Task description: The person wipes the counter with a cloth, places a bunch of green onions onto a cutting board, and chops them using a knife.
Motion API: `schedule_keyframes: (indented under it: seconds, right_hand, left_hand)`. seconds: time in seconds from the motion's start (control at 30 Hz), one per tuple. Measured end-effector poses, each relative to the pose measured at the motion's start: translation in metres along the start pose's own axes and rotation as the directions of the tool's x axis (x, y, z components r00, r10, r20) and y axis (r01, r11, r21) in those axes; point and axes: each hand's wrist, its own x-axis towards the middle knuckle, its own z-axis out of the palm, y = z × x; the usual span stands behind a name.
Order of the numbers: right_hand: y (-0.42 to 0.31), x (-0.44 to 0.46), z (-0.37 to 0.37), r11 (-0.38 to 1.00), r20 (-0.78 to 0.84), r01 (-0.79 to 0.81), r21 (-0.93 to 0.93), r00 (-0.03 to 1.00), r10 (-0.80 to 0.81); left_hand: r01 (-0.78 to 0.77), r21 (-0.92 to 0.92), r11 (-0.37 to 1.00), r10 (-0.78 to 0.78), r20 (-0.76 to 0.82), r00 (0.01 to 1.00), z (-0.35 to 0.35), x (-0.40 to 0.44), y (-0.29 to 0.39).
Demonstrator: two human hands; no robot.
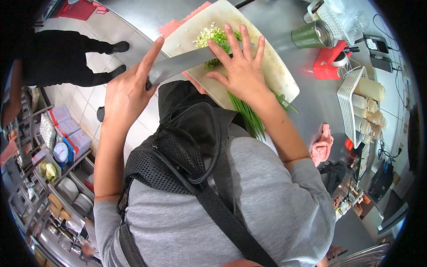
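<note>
My left hand [129, 91] is closed around the handle of a large kitchen knife [180, 63], its index finger stretched out. The blade reaches right across a white cutting board [280, 80]. My right hand [244, 71] has its fingers spread over the tip end of the blade; whether they press on the metal I cannot tell. Chopped green onion [208, 36] is heaped on the board beside and under the blade. Uncut green onion stalks [247, 113] lie beneath my right wrist and hang over the board's near edge.
Pink cloth [171, 27] shows under the board. Right of it stand a green can [307, 36], a red holder [327, 62], a white basket [349, 107] of bottles and a crumpled pink cloth [322, 144]. A person in black [58, 58] stands at left, above shelves with plates [69, 189].
</note>
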Motion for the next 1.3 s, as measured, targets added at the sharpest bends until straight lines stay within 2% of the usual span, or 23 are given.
schedule_keyframes:
  seconds: [0.2,0.3,0.4,0.47,0.5,0.57,0.6,0.7,0.73,0.8,0.9,0.97,1.03,1.13,1.3]
  right_hand:
    - [0.017,-0.005,0.012,0.998,-0.007,-0.056,0.02,0.998,0.056]
    - [0.023,-0.004,0.014,0.996,-0.02,-0.078,0.039,0.997,0.079]
    - [0.024,-0.002,0.015,0.993,-0.07,-0.074,0.087,0.994,0.08]
    - [0.027,0.002,0.013,0.985,-0.209,-0.046,0.164,0.975,0.081]
    - [0.028,0.005,0.012,0.979,-0.277,-0.027,0.201,0.957,0.083]
    - [0.029,0.01,0.007,0.956,-0.327,-0.027,0.292,0.936,0.126]
    - [0.029,0.011,0.003,0.942,-0.35,-0.026,0.333,0.925,0.149]
    - [0.028,0.01,-0.01,0.896,-0.183,-0.262,0.359,0.922,0.343]
    - [0.031,0.008,-0.01,0.893,-0.192,-0.272,0.358,0.915,0.356]
    - [0.041,0.004,-0.004,0.886,-0.208,-0.292,0.361,0.9,0.382]
    - [0.057,0.001,0.007,0.826,-0.265,-0.278,0.49,0.855,0.446]
    - [0.07,-0.008,0.024,0.834,-0.147,-0.362,0.416,0.879,0.454]
    - [0.07,-0.012,0.03,0.827,-0.039,-0.442,0.349,0.874,0.484]
    - [0.061,-0.014,0.029,0.81,-0.053,-0.406,0.423,0.881,0.47]
    - [0.037,0.004,0.009,0.931,-0.188,-0.182,0.317,0.95,0.25]
  left_hand:
    - [0.066,0.049,0.997,-0.064,-0.026,0.998,-0.026,-0.032,-0.025]
    - [0.217,0.064,0.974,-0.221,0.057,0.974,-0.051,-0.057,-0.044]
    - [0.295,-0.185,0.937,-0.286,0.074,0.955,-0.058,-0.076,-0.054]
    - [0.365,-0.34,0.867,-0.331,0.157,0.931,-0.052,-0.082,-0.059]
    - [0.454,-0.302,0.838,-0.389,0.252,0.886,-0.049,-0.079,-0.053]
    - [0.39,-0.431,0.814,-0.341,0.19,0.921,-0.015,-0.077,-0.053]
    - [0.442,-0.442,0.781,-0.39,0.209,0.897,-0.003,-0.075,-0.049]
    - [0.611,-0.455,0.648,-0.522,0.319,0.791,0.018,-0.057,-0.028]
    - [0.654,-0.438,0.616,-0.544,0.364,0.756,0.018,-0.051,-0.022]
    - [0.584,-0.414,0.698,-0.499,0.302,0.812,0.029,-0.046,-0.019]
    - [0.494,-0.377,0.784,-0.431,0.242,0.869,0.036,-0.044,-0.01]
    - [0.399,-0.366,0.841,-0.362,0.168,0.917,0.043,-0.046,-0.006]
    - [0.389,-0.372,0.843,-0.333,0.207,0.92,0.039,-0.045,0.004]
    - [0.355,-0.417,0.837,-0.28,0.231,0.932,0.039,-0.047,0.01]
    - [0.584,-0.613,0.532,-0.35,0.469,0.811,0.021,-0.046,0.009]
